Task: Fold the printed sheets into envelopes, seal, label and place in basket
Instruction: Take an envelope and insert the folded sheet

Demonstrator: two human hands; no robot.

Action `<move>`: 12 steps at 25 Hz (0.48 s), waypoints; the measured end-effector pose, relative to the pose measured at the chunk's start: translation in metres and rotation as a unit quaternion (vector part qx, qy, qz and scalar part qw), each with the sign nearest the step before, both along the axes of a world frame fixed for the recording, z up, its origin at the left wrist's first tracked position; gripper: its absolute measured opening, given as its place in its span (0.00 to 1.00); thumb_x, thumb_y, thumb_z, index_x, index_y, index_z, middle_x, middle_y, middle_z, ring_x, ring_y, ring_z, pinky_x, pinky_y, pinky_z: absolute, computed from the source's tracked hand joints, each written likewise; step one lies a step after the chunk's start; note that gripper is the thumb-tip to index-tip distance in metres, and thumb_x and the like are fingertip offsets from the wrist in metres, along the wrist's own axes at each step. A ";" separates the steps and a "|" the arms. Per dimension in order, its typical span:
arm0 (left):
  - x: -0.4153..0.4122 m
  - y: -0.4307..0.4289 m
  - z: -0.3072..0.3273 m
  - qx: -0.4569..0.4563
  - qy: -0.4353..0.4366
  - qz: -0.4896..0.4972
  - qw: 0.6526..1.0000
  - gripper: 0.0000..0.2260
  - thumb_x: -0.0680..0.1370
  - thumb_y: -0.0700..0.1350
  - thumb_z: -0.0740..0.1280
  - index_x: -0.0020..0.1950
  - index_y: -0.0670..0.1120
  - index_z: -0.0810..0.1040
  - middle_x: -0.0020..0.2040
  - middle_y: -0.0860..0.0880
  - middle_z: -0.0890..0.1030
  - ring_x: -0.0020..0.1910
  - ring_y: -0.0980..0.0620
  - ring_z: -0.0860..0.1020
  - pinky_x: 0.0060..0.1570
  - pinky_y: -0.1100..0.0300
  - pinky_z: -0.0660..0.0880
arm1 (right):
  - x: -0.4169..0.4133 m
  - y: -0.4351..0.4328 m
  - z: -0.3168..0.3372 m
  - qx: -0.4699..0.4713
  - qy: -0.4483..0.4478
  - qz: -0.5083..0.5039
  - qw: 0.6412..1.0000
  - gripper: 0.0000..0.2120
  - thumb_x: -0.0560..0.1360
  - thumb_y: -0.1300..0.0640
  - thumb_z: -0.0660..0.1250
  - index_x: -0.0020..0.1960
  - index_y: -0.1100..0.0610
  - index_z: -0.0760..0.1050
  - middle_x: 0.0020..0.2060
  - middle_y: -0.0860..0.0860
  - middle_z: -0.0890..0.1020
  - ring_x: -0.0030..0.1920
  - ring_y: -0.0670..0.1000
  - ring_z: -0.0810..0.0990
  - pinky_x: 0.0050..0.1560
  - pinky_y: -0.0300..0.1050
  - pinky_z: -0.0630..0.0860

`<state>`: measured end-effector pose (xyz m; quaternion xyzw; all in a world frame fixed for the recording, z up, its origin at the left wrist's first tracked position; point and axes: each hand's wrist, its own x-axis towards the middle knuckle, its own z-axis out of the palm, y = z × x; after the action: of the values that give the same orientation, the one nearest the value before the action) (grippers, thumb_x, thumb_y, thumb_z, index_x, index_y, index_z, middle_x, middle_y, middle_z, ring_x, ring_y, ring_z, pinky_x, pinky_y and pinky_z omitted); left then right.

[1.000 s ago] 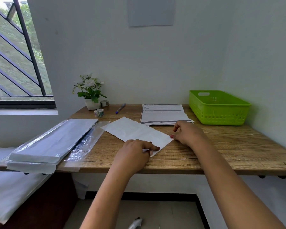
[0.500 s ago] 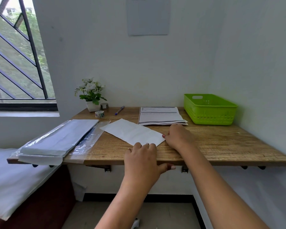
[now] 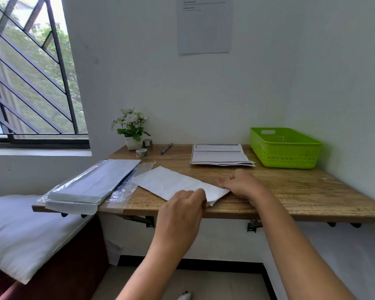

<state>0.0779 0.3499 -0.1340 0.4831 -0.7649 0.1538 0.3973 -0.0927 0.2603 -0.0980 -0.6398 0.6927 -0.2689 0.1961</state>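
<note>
**Both hands on the near end of a white sheet at the bench front**

Writing: the stack of printed sheets (image 3: 220, 153) at the back of the bench (image 3: 301, 191) shows dark header bars and grey lines of text, too small to read. A wall notice (image 3: 204, 24) above has a few printed lines at its top, also not legible. No brand marks made out anywhere.

White sheet (image 3: 169, 182): lies slantwise on the bench, far corner towards the plastic-wrapped pack of envelopes (image 3: 95, 180), near end at the front edge and lifted a little off the wood.

Left hand (image 3: 182, 211): forearm coming up from below, back of hand to camera, fingers (image 3: 198, 194) curled down over the sheet's near end and gripping it. Thumb hidden.

Right hand (image 3: 240, 184): forearm in from lower right, knuckles up, fingers bent and closed on the sheet's right-hand near corner. Somewhat blurred; the exact pinch is hard to see.

Elsewhere on the bench:
- Green plastic basket (image 3: 284, 148) in the far right corner, just beside the printed stack.
- Blue pen (image 3: 166, 148) left of the stack.
- Patterned tape roll (image 3: 141, 153), with a second small roll (image 3: 147, 142) behind it.
- Potted white flowers (image 3: 131, 128) against the wall.
</note>
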 end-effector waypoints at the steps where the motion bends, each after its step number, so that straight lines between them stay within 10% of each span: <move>1: 0.001 -0.002 0.007 -0.006 0.063 -0.023 0.998 0.04 0.74 0.39 0.66 0.42 0.47 0.74 0.35 0.56 0.77 0.36 0.56 0.75 0.32 0.60 0.70 | -0.002 0.003 0.002 -0.018 -0.116 0.014 0.993 0.17 0.76 0.44 0.65 0.36 0.55 0.73 0.34 0.52 0.76 0.35 0.51 0.72 0.36 0.44 0.65; 5: 0.002 -0.014 0.059 -0.094 0.423 -0.105 0.895 0.06 0.76 0.38 0.65 0.43 0.49 0.75 0.37 0.59 0.77 0.37 0.65 0.76 0.39 0.72 0.70 | -0.004 0.007 0.010 -0.060 -0.480 0.068 0.873 0.18 0.76 0.38 0.60 0.58 0.47 0.77 0.54 0.44 0.80 0.49 0.46 0.77 0.46 0.45 0.72; 10: 0.030 -0.037 0.106 -0.014 0.782 -0.285 0.554 0.05 0.80 0.39 0.62 0.46 0.46 0.74 0.41 0.51 0.81 0.40 0.54 0.81 0.42 0.55 0.79 | 0.003 -0.003 0.005 -0.060 -0.517 0.053 0.852 0.32 0.72 0.39 0.67 0.72 0.39 0.59 0.63 0.43 0.71 0.59 0.46 0.74 0.59 0.52 0.73; 12: 0.042 -0.044 0.093 0.043 0.833 -0.275 0.479 0.03 0.80 0.39 0.60 0.51 0.43 0.73 0.49 0.46 0.81 0.48 0.50 0.81 0.47 0.52 0.80 | -0.002 -0.007 0.005 -0.037 -0.570 0.055 0.819 0.35 0.71 0.44 0.71 0.73 0.42 0.59 0.63 0.46 0.73 0.55 0.47 0.77 0.54 0.50 0.77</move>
<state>0.1198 0.3057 -0.0407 0.1663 -0.1752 -0.4709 0.8485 -0.0952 0.2535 -0.0933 -0.4166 0.4105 -0.5992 0.5467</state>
